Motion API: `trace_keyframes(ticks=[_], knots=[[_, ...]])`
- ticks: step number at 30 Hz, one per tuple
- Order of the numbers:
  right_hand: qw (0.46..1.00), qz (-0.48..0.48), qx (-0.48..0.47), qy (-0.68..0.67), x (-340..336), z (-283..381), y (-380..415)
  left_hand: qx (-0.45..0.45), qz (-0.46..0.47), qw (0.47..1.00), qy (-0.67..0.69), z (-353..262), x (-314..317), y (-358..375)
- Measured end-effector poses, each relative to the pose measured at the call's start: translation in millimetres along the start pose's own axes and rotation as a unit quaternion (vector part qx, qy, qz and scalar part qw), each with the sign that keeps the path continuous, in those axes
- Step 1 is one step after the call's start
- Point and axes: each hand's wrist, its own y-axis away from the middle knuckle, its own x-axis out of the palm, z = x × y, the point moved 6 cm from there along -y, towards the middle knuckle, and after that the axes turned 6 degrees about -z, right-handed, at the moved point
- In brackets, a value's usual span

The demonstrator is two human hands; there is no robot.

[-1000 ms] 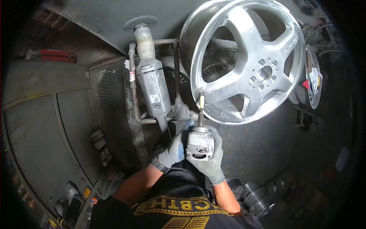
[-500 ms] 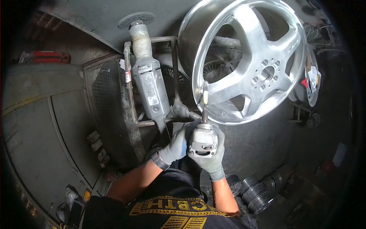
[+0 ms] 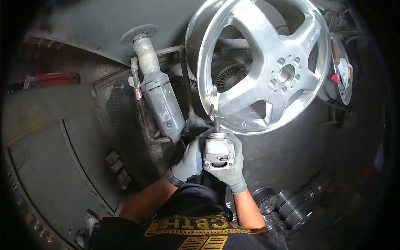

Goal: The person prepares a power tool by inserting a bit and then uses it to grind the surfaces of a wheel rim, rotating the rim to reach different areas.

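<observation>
Both my hands wear grey gloves and grip a straight die grinder (image 3: 219, 150) from its two sides. My left hand (image 3: 189, 161), with a black watch at the wrist, wraps round the left of its body. My right hand (image 3: 234, 168) closes round the right side and underneath. The grinder points away from me, and its narrow tip overlaps the lower left rim of a bare silver alloy wheel (image 3: 266, 68), beside the end of a spoke. Tilted toward me, the wheel shows its thick spokes and centre bore.
To the left, a larger grinder (image 3: 162, 102) with a round disc (image 3: 139, 34) leans on a metal frame (image 3: 186, 79). More wheels (image 3: 293, 208) lie on the floor at lower right. Papers (image 3: 343, 73) hang at another wheel on the right. A red object (image 3: 58, 78) is at far left.
The view has shifted slightly, so the wheel and larger grinder appear further left. Both hands still hold the die grinder, its tip still at the wheel's lower left rim.
</observation>
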Motion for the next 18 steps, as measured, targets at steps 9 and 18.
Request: trace_keyframes(ticks=[9, 18], knots=[[0.999, -0.019, 0.005, -0.042, -9, 11, -2, -0.012, -0.004, 0.995, -0.098, -4, 7, 18], [0.998, -0.002, 0.024, -0.065, -4, 19, -7, -0.136, -0.087, 0.986, -0.048, -21, 2, 21]])
